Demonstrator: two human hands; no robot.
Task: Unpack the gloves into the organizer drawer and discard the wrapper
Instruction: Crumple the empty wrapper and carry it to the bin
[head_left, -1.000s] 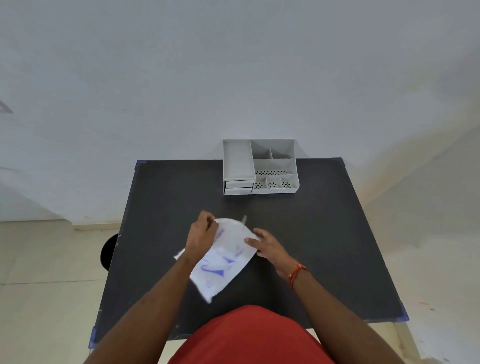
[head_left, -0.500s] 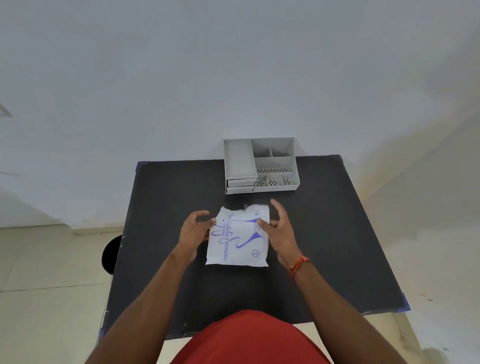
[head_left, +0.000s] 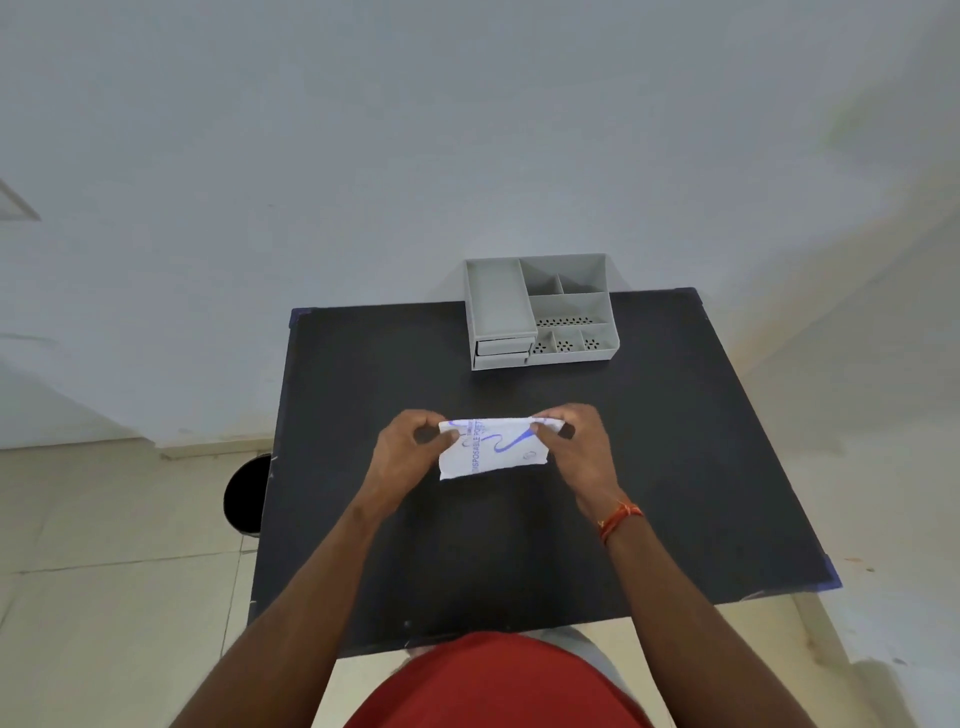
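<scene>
Glove packet (head_left: 493, 448) held over black table (head_left: 675, 467), top corners pinched: left hand (head_left: 410, 452) on left corner, right hand (head_left: 576, 447) on right. Grey organizer (head_left: 540, 312) well apart at far edge, both drawers closed.

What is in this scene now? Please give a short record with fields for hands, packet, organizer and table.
left hand: pinches the packet's top left corner
right hand: pinches its top right corner
glove packet: white, blue print, unopened as far as visible
organizer: grey, far table edge, both drawers shut
table: black top
bin: dark, on the floor left of the table
</scene>
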